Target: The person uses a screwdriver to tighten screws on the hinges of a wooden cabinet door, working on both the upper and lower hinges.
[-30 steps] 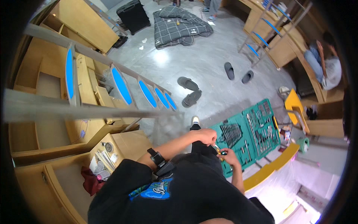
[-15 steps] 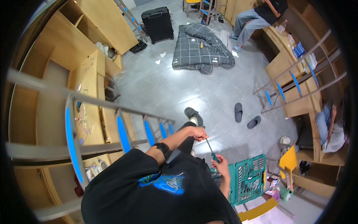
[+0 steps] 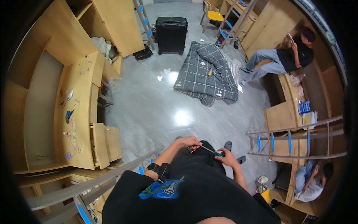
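Screwdriver (image 3: 209,149), its slim metal shaft ending in a green handle, runs between the left hand (image 3: 191,142) and the right hand (image 3: 228,158) above the wearer's black trousers (image 3: 209,162). The right hand closes its thumb and fingers about the handle; the left hand curls at the other end of the shaft, fingers bent inward, though whether they pinch the tip or only rest against it cannot be told. A black wrist device (image 3: 159,170) is strapped on the left forearm. Just past the right hand, two dark slippers (image 3: 228,145) show on the grey floor (image 3: 149,100), partly hidden by the arm and hand. Farther out, a dark checked quilt (image 3: 194,76) spreads over the floor with a small yellow object (image 3: 210,72) near its middle, while a black suitcase (image 3: 171,37) stands upright toward the floor's far edge, left of a yellow-seated chair (image 3: 215,16). On the wooden tabletop (image 3: 85,97) at left, a dark blue item (image 3: 68,116) lies near the left edge and a thin cable (image 3: 73,136) toward the near edge. Beyond a blue-treaded ladder (image 3: 290,142) at right, a seated person in a black top (image 3: 298,55) holds up a pale handheld device (image 3: 289,36)
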Tool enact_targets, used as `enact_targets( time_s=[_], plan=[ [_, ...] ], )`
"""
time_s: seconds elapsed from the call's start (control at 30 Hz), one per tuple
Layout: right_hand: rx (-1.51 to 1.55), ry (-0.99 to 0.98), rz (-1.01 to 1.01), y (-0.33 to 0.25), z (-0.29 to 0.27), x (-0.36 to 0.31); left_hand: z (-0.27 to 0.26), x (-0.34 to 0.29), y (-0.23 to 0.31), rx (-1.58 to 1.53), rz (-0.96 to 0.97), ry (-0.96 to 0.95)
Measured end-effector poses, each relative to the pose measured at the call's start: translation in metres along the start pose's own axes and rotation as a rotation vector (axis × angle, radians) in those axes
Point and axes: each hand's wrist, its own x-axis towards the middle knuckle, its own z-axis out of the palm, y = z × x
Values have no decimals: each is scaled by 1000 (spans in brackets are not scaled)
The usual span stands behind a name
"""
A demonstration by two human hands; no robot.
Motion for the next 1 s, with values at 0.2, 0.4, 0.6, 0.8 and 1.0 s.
enact_targets(
  time_s=[0.2,0.4,0.6,0.8,1.0],
  plan=[
    [-139,-272,-89,-60,-64,143,-72,-25,79,-233,83,416],
    [-299,-479,-161,-109,-114,309,-175,-23,117,-292,146,514],
    [-218,-497,-332,-158,-147,505,-309,-22,184,-66,-9,649],
    [-379,-459,-610,-278,-213,640,-411,-55,300,-153,40,880],
    [-323,-418,-564,-339,-268,743,-522,-42,353,-391,201,911]
  ],
)
